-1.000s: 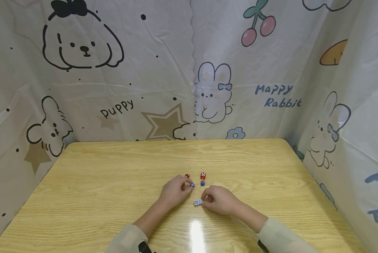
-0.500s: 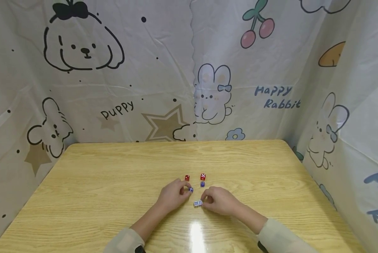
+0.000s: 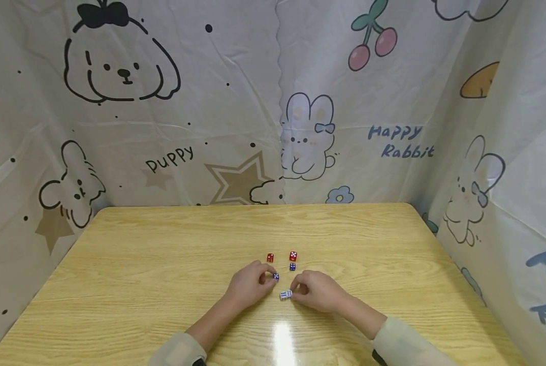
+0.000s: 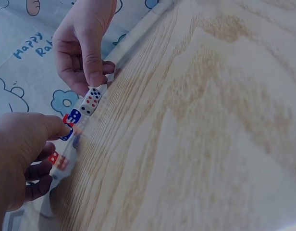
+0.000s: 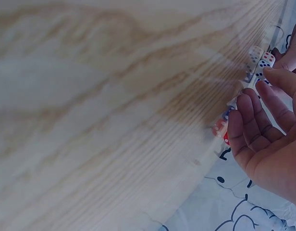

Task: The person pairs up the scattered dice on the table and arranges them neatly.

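Between thumb and forefinger, my left hand [image 3: 249, 282] pinches a blue die [image 3: 276, 276] with white pips. Just to its right, my right hand [image 3: 318, 291] grips the right end of a pair of white dice [image 3: 285, 295] that sit side by side. The left wrist view shows the thumb tip against these white dice [image 4: 91, 100], whose pips are blue and red. Farther back on the table stand a red die [image 3: 270, 257], a second red die [image 3: 293, 256] and, right in front of that one, another blue die [image 3: 293, 267].
All the dice are on a wood-grain table [image 3: 163, 244] with rounded back corners. A pale curtain [image 3: 236, 101] printed with cartoon animals hangs behind it and along both sides. A bright light reflection lies on the table's near part.
My left hand has drawn the blue die nearer to me, away from the left red die, which now shows fully. The right hand and the white dice have stayed put.
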